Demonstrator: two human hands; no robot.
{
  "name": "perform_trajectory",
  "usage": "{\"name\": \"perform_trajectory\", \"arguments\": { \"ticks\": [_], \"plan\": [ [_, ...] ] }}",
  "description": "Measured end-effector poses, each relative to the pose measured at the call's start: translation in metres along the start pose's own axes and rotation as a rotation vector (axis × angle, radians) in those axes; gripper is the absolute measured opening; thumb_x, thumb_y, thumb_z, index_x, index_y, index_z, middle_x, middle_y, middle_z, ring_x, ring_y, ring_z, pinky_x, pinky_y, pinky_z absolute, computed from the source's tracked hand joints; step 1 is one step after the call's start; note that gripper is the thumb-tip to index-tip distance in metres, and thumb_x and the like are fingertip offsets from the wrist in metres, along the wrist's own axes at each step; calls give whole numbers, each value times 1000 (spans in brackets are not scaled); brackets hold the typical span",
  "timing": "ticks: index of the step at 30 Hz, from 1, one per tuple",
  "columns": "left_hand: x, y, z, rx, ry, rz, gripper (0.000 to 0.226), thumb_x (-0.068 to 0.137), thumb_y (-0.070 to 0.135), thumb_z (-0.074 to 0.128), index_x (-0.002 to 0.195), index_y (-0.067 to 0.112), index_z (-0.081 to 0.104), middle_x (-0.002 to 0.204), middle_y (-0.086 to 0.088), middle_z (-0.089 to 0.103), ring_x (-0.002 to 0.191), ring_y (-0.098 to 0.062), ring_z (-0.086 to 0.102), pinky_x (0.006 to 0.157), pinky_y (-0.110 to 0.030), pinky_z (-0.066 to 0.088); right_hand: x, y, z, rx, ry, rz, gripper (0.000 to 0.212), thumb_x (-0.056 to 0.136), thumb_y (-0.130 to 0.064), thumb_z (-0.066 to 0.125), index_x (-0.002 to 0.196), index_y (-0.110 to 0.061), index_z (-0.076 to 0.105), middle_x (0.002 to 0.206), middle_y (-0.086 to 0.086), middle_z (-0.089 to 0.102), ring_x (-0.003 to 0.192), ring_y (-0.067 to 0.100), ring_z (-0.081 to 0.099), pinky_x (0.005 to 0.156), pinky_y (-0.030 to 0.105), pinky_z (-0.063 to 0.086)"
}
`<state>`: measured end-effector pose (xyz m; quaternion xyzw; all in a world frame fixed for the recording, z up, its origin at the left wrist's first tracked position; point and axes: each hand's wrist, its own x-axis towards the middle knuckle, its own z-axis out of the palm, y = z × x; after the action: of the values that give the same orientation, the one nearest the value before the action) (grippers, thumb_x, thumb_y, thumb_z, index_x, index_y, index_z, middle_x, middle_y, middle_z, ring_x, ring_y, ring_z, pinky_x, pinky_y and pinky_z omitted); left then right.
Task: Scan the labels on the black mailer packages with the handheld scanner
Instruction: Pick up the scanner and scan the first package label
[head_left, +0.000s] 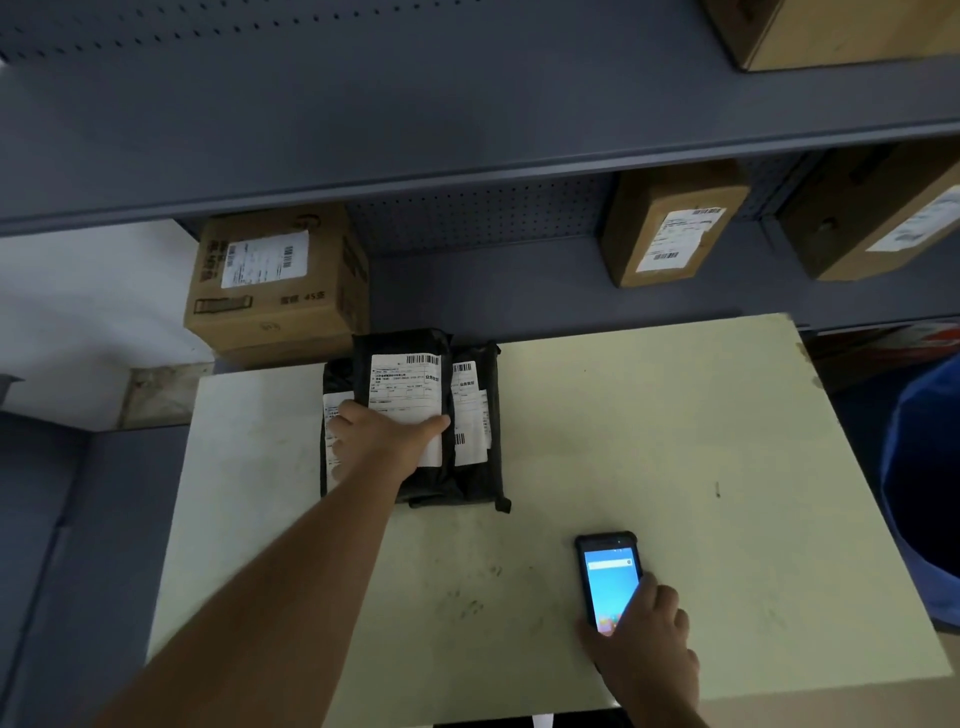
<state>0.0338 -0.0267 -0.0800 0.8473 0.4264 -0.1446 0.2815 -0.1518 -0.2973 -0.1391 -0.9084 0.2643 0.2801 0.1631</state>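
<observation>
From the head camera, the left hand (387, 434) lies flat, fingers spread, pressing on the top black mailer (405, 410) of a small overlapping stack at about eleven o'clock on the pale table (675, 441), its white label (402, 384) facing up. At five o'clock the right hand (641, 639) grips the handheld scanner (608, 579), screen lit, resting on the table well apart from the mailers. Cardboard boxes (275, 280) sit on the grey shelf (467, 130) at twelve o'clock.

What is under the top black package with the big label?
Two more black mailers, one peeking out on each side, resting on the table. The top mailer and left hand hide their middles.
</observation>
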Motion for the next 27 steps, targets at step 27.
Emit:
{"name": "perform_trajectory", "arguments": {
  "ticks": [27],
  "plan": [
    [-17, -27, -4, 35, 208, 209, 111, 76, 72, 74, 159, 16, 27, 163, -14, 32, 145, -41, 38, 111, -64, 40, 5, 6, -12, 73, -12, -75, 90, 79, -46, 82, 149, -20, 32, 139, -1, 47, 126, 22, 52, 97, 41, 59]
  ]
}}
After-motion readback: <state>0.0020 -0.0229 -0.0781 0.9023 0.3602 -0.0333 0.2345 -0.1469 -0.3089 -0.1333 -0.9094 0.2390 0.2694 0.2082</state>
